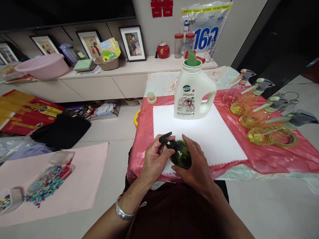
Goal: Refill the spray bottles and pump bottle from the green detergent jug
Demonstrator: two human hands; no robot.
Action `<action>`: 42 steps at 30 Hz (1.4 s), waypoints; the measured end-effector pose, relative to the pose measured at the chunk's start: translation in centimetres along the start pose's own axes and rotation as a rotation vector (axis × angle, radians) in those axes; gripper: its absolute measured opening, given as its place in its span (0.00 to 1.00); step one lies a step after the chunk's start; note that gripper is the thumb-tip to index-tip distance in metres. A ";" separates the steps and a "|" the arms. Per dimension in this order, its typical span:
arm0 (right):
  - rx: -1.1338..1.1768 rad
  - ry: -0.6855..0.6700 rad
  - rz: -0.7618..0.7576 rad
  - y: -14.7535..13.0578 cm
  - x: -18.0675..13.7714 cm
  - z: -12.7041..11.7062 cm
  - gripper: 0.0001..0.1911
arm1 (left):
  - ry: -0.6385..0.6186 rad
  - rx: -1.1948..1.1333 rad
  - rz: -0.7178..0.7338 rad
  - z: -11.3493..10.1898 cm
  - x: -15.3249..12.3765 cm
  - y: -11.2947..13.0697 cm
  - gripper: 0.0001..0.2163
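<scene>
A dark green pump bottle (183,157) is at the near edge of a white sheet (221,139). My right hand (196,162) is wrapped round its body from the right. The fingers of my left hand (157,156) close on the black pump head (171,143) at the bottle's top, its nozzle pointing up and right. Whether the pump is screwed down cannot be made out. Just beyond stands a large cream detergent jug (185,89) with an uncapped neck and a green spout. Its pale cap (151,98) sits on the table to the left.
Several spray bottles (265,116) with yellow liquid and a roll of tape (286,137) line the right side of the red plastic cover (231,127). Small coloured pieces (47,186) lie on a pink mat (92,176) at floor left. A low cabinet (99,86) stands behind.
</scene>
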State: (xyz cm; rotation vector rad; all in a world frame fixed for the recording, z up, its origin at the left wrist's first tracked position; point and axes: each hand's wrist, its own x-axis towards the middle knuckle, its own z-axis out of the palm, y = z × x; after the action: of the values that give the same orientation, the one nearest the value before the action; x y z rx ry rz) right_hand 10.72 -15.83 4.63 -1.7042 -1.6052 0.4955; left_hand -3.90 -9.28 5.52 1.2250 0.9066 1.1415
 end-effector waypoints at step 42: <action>0.104 0.004 -0.038 -0.2 -0.3 0.4 0.52 | -0.036 -0.202 0.071 0.2 -0.4 -0.3 0.18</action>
State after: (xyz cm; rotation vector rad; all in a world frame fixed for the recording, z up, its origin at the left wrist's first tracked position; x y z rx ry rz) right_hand 10.29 -16.04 4.42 -1.5940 -1.5780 0.5468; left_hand -3.75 -9.71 5.26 1.1157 0.7074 1.2318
